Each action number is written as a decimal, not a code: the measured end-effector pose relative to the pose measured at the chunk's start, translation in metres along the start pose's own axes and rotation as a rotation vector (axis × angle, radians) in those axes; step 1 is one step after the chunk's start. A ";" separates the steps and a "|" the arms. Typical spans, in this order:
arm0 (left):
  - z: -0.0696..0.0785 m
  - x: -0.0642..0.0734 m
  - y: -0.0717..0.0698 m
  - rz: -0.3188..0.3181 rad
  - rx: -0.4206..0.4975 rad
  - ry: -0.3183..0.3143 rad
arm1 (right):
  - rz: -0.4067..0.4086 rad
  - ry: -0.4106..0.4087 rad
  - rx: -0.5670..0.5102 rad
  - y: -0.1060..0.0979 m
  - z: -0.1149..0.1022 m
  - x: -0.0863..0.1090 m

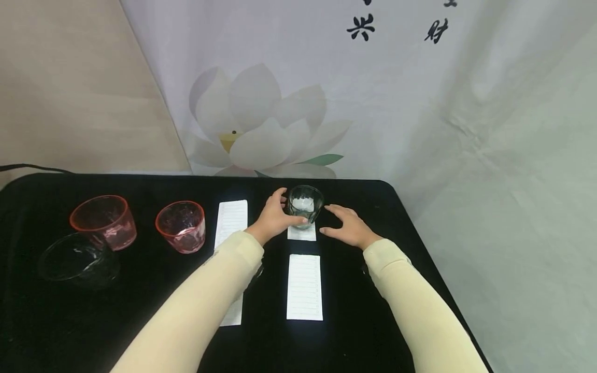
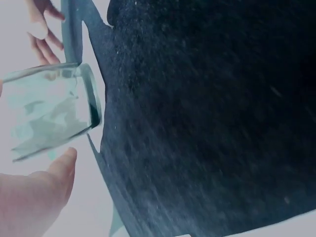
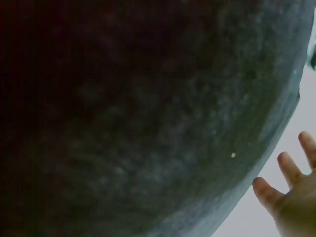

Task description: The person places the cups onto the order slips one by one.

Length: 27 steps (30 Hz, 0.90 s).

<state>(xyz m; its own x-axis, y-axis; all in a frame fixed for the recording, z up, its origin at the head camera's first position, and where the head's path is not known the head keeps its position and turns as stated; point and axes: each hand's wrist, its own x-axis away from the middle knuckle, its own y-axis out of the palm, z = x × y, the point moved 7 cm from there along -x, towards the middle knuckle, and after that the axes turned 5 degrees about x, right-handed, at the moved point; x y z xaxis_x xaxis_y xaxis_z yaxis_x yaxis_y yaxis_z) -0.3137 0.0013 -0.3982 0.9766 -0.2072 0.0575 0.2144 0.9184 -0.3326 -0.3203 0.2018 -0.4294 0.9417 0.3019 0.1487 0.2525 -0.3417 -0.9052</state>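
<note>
A clear, slightly greenish glass tumbler (image 1: 305, 199) stands upright at the far side of the black table, over a white lined paper strip (image 1: 302, 233). My left hand (image 1: 275, 216) is at its left side, fingers spread and thumb extended across its near side. In the left wrist view the thumb (image 2: 59, 170) lies beside the tumbler (image 2: 54, 108) with a small gap. To the right of the tumbler, my right hand (image 1: 347, 226) is held with fingers loosely extended, apart from the glass. In the right wrist view its fingers (image 3: 269, 193) are spread and hold nothing.
Two pink glasses with red rims, one farther left (image 1: 104, 223) and one nearer (image 1: 182, 227), stand on the left. A clear glass (image 1: 76, 261) is beside them. Paper (image 1: 231, 215) lies partly under my left sleeve; another strip (image 1: 304, 287) lies between the forearms. A printed curtain (image 1: 396, 103) hangs behind.
</note>
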 end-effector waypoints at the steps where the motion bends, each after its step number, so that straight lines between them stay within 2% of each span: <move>1: -0.001 0.001 -0.002 0.000 0.007 -0.002 | 0.010 0.000 -0.029 -0.001 0.001 0.002; 10: -0.007 0.016 -0.019 0.004 0.149 -0.019 | 0.097 0.001 -0.256 -0.015 -0.001 0.020; 15: -0.006 0.026 -0.026 0.006 0.218 -0.014 | 0.148 -0.012 -0.382 -0.022 -0.004 0.027; 21: 0.005 0.041 -0.035 0.010 0.269 0.017 | 0.219 -0.061 -0.464 -0.028 -0.009 0.037; 27: 0.017 0.054 -0.039 0.006 0.272 0.054 | 0.266 -0.095 -0.514 -0.033 -0.017 0.048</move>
<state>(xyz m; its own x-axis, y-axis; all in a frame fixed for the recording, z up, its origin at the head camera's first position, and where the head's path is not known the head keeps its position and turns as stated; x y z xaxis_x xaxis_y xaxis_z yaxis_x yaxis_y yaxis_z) -0.2689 -0.0400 -0.3660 0.9772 -0.2124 0.0041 0.2121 0.9749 -0.0671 -0.2793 0.2128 -0.3858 0.9694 0.2168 -0.1149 0.1079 -0.7974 -0.5937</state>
